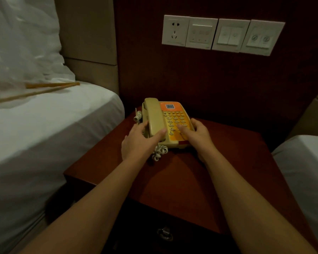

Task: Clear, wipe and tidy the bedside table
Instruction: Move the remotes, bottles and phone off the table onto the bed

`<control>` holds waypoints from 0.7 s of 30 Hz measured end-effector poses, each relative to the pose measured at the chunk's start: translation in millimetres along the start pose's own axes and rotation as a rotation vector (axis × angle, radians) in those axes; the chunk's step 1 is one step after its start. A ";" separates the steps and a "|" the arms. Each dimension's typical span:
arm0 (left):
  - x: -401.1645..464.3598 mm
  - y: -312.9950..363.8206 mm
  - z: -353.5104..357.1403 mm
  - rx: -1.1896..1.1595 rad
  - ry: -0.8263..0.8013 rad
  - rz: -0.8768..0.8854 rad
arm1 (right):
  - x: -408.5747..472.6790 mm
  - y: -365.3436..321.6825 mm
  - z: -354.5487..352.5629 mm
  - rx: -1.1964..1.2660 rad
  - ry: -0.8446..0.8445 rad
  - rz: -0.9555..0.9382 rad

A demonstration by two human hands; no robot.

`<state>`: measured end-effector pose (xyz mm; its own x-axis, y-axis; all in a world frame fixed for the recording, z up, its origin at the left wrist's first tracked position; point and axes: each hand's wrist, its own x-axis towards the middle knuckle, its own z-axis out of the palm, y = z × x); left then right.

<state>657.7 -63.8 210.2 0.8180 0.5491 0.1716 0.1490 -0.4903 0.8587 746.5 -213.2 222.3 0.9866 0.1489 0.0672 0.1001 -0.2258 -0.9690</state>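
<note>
The telephone (166, 123) sits at the back of the bench (182, 180), close under the dark wall panel, with its handset (154, 118) cradled along its left side and the orange keypad face to the right of that. My left hand (140, 142) has its grip wrapped on the handset side: fingers reach round the phone's left edge and the thumb lies across the lower end of the handset. My right hand (198, 132) clasps the phone's right edge, thumb pressing on the keypad face and fingers curled round the side. So both grips are closed on the phone, one each side.

I judge the step in hand is lifting or shifting the phone so the wood under it can be wiped. To do it well I should keep my left thumb down on the handset so it cannot slip off its cradle, and lift level with both hands together. The coiled cord (159, 151) bunches at the phone's front edge, just beside my left wrist, and more of it shows behind the phone's left rear corner; I should leave it slack and not drag it.

Left of the phone lies the bed (53, 125) with two chopsticks (50, 87) on the sheet. Above the phone, the wall carries a row of switch plates (222, 34).
</note>
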 end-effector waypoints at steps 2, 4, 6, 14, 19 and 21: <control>1.8 -1.4 0.6 -0.039 0.000 -0.006 | -6.6 0.5 -2.9 0.045 -0.010 0.008; 3.4 -2.9 0.5 -0.084 -0.020 -0.005 | -12.1 2.7 -4.5 0.076 0.005 0.029; 2.3 -2.5 -0.3 -0.131 -0.063 -0.019 | -15.6 6.4 -5.8 0.060 0.048 0.039; -18.2 10.5 -11.9 -0.206 -0.165 -0.090 | -39.2 1.5 -10.8 0.174 0.096 0.087; -62.0 21.3 -16.5 -0.414 -0.192 -0.163 | -81.5 -8.9 -26.0 0.314 0.131 0.135; -79.9 27.1 -13.6 -0.467 -0.181 -0.149 | -98.4 -9.7 -34.6 0.368 0.146 0.150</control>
<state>588.9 -111.7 226.3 0.8957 0.4443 -0.0198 0.0413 -0.0389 0.9984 653.0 -259.0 233.3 0.9973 -0.0037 -0.0734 -0.0724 0.1277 -0.9892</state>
